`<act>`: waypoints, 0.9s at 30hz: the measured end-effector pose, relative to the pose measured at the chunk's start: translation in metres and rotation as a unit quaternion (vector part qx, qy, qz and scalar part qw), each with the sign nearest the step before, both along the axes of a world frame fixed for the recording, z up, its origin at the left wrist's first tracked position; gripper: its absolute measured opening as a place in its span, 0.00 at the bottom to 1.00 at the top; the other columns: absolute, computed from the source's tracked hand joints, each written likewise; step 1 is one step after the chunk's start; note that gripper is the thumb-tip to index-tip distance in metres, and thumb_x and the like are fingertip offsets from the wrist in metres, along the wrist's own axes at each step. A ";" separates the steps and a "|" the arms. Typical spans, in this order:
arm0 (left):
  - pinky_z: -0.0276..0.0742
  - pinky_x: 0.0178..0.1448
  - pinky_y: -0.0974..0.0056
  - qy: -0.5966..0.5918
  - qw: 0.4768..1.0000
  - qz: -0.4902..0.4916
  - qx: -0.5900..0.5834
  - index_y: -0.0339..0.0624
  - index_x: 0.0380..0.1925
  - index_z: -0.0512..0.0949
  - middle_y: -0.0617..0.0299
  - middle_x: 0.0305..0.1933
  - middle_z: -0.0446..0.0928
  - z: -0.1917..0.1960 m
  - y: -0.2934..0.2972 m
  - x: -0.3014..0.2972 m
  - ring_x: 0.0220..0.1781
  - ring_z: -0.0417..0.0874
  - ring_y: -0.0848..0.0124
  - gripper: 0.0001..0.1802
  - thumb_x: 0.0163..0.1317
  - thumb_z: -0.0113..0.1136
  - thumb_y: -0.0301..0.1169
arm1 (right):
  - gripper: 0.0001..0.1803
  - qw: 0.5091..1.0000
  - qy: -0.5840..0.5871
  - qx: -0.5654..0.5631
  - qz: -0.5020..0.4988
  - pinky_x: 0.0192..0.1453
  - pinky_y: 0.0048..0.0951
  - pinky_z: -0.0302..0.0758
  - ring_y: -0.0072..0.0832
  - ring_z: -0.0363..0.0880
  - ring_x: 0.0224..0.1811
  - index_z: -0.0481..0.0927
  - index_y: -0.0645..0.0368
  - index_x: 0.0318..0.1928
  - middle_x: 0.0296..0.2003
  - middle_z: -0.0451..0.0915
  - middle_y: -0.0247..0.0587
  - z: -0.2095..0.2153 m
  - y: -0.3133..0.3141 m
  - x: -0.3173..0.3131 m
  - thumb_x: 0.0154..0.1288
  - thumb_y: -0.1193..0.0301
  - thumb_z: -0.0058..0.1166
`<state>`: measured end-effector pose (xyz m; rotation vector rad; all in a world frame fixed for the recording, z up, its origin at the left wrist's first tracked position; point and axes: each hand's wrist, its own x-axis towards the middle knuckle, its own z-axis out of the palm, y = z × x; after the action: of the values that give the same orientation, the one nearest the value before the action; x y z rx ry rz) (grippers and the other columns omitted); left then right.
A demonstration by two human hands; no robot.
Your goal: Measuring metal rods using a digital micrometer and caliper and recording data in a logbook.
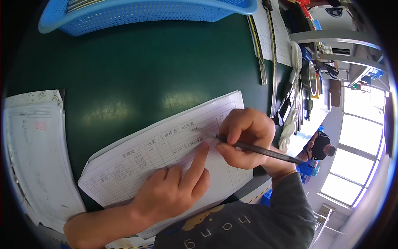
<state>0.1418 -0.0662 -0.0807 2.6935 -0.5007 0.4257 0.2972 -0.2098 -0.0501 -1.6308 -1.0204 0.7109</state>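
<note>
From the head view, a ruled paper form [166, 153] lies near the person on the dark green table [137, 79]. The left hand [174, 189] presses it flat, forefinger stretched out along a row, other fingers curled. The right hand [244, 137] is closed round a slim dark pen [257, 149], tip on the sheet. The sheet looks thin, light and easily creased, best pinned flat; the pen is stiff, pinched low. A blue basket [145, 14] sits far off.

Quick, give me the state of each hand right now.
Left hand: empty, index finger stretched out and pressed on the paper form, other fingers curled.
Right hand: closed around a dark pen, tip at the form.
</note>
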 end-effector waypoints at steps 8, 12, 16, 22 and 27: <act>0.53 0.15 0.76 0.007 1.000 0.003 0.000 0.45 0.24 0.69 0.58 0.50 0.75 -0.001 0.003 0.001 0.12 0.57 0.81 0.04 0.53 0.50 0.31 | 0.14 0.998 -0.051 -0.033 -0.009 0.16 0.19 0.63 0.21 0.70 0.15 0.65 0.56 0.21 0.16 0.72 0.37 -0.007 0.008 -0.003 0.41 0.82 0.59; 0.53 0.16 0.78 0.009 1.000 -0.016 -0.002 0.43 0.27 0.71 0.55 0.46 0.76 0.000 0.006 0.002 0.12 0.58 0.81 0.04 0.49 0.50 0.25 | 0.14 0.994 -0.111 -0.006 0.016 0.14 0.19 0.61 0.22 0.69 0.12 0.65 0.56 0.21 0.14 0.71 0.35 -0.011 0.011 -0.001 0.40 0.82 0.58; 0.54 0.15 0.78 0.017 1.000 -0.017 -0.008 0.43 0.28 0.70 0.55 0.46 0.76 0.001 0.006 0.002 0.12 0.59 0.82 0.04 0.50 0.50 0.26 | 0.14 0.994 -0.096 0.038 -0.033 0.12 0.21 0.54 0.22 0.61 0.09 0.62 0.55 0.15 0.12 0.64 0.31 -0.014 0.014 -0.008 0.39 0.84 0.55; 0.54 0.15 0.78 0.027 0.999 -0.025 -0.009 0.42 0.29 0.70 0.55 0.47 0.76 0.001 0.006 0.002 0.12 0.59 0.82 0.05 0.51 0.50 0.26 | 0.16 0.992 -0.121 0.020 0.007 0.10 0.19 0.57 0.21 0.66 0.09 0.64 0.54 0.20 0.12 0.68 0.33 -0.013 0.012 -0.002 0.38 0.83 0.58; 0.54 0.15 0.78 0.028 0.999 -0.025 -0.003 0.43 0.30 0.69 0.55 0.48 0.76 0.000 0.006 0.001 0.12 0.59 0.82 0.05 0.51 0.50 0.26 | 0.15 0.995 -0.096 0.026 -0.028 0.11 0.22 0.54 0.24 0.61 0.09 0.61 0.55 0.14 0.11 0.63 0.32 -0.015 0.013 -0.007 0.38 0.84 0.55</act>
<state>0.1427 -0.0600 -0.0803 2.6729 -0.5493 0.3365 0.2901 -0.1966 -0.0650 -1.6988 -1.1157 0.4928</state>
